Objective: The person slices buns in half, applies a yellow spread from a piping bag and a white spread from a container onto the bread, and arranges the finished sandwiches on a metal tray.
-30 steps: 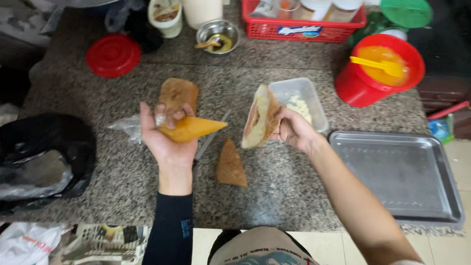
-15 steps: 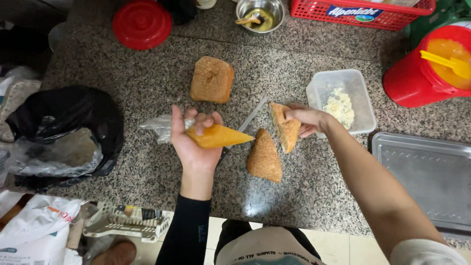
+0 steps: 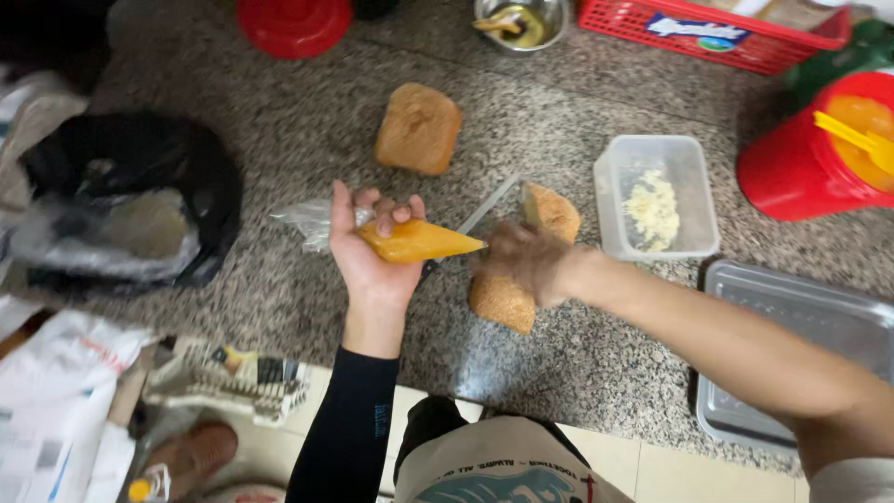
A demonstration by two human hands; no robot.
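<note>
My left hand [image 3: 371, 253] is palm up and grips an orange-filled cone-shaped plastic bag [image 3: 416, 240] with its tip pointing right. My right hand [image 3: 523, 263], blurred by motion, is low over the counter with its fingers around a browned bread piece [image 3: 551, 212]. Another triangular bread piece [image 3: 501, 303] lies on the counter just under that hand. A squarish bread piece [image 3: 419, 128] lies farther back. A thin metal blade [image 3: 488, 205] lies between the hands.
A clear plastic tub [image 3: 691, 244] with white crumbs stands to the right, and a red bucket [image 3: 792, 182] of orange liquid behind it. A metal tray [image 3: 801, 321] sits front right. A black bag [image 3: 191, 177] is at left. At the back are a red lid [image 3: 293, 23], a metal bowl [image 3: 549, 17] and a red basket [image 3: 708, 37].
My right hand has come down and left with its bread piece, close to the counter and the triangular piece. The left hand keeps the orange bag in the same pose.
</note>
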